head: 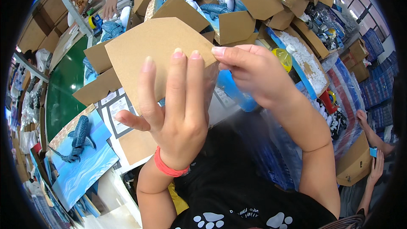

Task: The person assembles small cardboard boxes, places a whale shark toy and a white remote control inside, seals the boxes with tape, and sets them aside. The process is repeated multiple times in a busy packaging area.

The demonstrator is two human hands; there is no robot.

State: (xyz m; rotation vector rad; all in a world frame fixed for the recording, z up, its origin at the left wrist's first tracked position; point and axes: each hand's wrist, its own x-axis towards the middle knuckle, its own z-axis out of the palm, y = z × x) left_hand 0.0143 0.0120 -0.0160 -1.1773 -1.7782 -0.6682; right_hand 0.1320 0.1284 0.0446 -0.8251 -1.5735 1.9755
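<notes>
A brown cardboard flap [149,41] with angled corners stands up before me. My right hand [257,70] pinches its right corner between thumb and fingers. My left hand [178,111], with a red band at the wrist, has its fingers spread and extended over the cardboard; its thumb is hidden. Clear plastic [212,79] shows beside the left index finger. Below lie printed sheets [119,114] and a bare piece of cardboard [138,144]. To the left, a blue spotted whale shark figure [79,136] rests on a blue sea-and-beach printed card [86,162].
Open cardboard boxes [237,27] with shark figures crowd the far side. A yellow bottle [283,58] stands beside a blue-edged tray of white pieces [302,57] at right. A green surface [65,73] lies left. One co-worker's hand [110,6] is at upper left; another's [376,167] touches a box at right.
</notes>
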